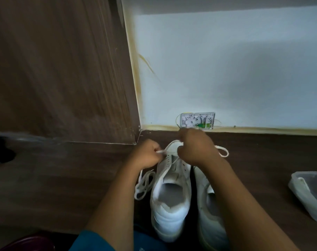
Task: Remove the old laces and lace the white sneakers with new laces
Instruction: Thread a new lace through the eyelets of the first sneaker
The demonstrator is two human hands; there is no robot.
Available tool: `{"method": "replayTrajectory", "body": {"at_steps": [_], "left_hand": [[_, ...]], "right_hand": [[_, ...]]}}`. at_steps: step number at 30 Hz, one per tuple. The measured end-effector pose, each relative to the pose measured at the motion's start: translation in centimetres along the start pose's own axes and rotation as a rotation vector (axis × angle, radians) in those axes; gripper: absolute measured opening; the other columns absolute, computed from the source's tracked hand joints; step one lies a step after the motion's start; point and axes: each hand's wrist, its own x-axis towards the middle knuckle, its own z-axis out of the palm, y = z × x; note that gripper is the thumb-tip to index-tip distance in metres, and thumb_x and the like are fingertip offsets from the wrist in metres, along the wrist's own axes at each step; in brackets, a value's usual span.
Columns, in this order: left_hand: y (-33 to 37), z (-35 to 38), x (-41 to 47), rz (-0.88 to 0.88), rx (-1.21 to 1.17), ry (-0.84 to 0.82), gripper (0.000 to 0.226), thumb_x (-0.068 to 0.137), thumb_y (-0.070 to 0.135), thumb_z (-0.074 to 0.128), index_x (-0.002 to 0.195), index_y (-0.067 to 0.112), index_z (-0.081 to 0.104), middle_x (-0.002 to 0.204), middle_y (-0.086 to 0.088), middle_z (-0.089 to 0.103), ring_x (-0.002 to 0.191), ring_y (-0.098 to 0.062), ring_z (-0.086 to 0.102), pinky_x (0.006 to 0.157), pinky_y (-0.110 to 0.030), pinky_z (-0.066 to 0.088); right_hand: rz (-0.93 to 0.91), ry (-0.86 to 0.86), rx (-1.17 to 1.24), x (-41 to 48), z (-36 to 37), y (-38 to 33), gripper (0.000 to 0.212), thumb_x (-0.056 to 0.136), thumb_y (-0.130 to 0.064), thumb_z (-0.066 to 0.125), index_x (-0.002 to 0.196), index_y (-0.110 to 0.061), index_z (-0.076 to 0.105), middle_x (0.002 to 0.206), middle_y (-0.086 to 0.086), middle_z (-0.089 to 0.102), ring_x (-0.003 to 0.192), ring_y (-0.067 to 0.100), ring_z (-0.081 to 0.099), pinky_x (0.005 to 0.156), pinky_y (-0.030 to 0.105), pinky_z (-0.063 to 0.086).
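Two white sneakers (170, 196) stand side by side on the dark floor, one partly hidden by a forearm, while the left hand (146, 153) pinches a lace (168, 145) tip and the right hand (195, 147), seemingly, grips that lace above the blurred eyelets.

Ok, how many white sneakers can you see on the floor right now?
2. The first sneaker stands at centre, heel toward the camera; the second sneaker stands beside it, partly hidden by the right forearm.
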Motion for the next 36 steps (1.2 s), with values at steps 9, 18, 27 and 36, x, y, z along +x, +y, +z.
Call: {"method": "replayTrajectory", "body": {"at_steps": [9,18,27,36], "left_hand": [[0.9,-1.4,-0.9,0.242,-0.324,0.23,0.025,0.088,0.014,0.064,0.065,0.022,0.058,0.05,0.015,0.049,0.046,0.004,0.041,0.051,-0.02,0.031],[0.6,-2.5,-1.4,0.31,0.01,0.569,0.009,0.085,0.025,0.068,0.08,0.019,0.073,0.057,0.007,0.061,0.053,-0.015,0.056,0.055,-0.027,0.045],[-0.1,-2.3,-1.1,0.177,-0.05,0.485,0.014,0.084,0.028,0.069,0.076,0.018,0.073,0.057,0.001,0.064,0.052,-0.013,0.058,0.057,-0.029,0.046],[2.1,-1.5,-1.3,0.396,0.014,0.389,0.015,0.087,0.015,0.062,0.075,0.013,0.072,0.056,-0.005,0.059,0.053,-0.022,0.053,0.053,-0.032,0.042]], "right_hand": [[-0.047,0.049,0.495,0.4,-0.7,1.9,0.01,0.085,-0.011,0.067,0.075,-0.012,0.068,0.068,0.001,0.066,0.055,0.009,0.055,0.058,0.022,0.046],[-0.008,0.065,0.779,0.5,-0.9,1.6,0.022,0.074,0.005,0.069,0.067,-0.015,0.064,0.058,0.0,0.06,0.051,0.011,0.05,0.056,0.024,0.04],[0.242,0.396,0.69,1.6,-0.7,2.2,0.024,0.085,-0.015,0.058,0.073,0.005,0.063,0.065,0.013,0.063,0.062,0.026,0.053,0.062,0.038,0.042],[-0.258,0.1,0.336,0.7,-1.0,0.1,0.029,0.087,-0.021,0.066,0.116,-0.019,0.067,0.113,0.001,0.069,0.106,0.018,0.062,0.089,0.021,0.043]]}}
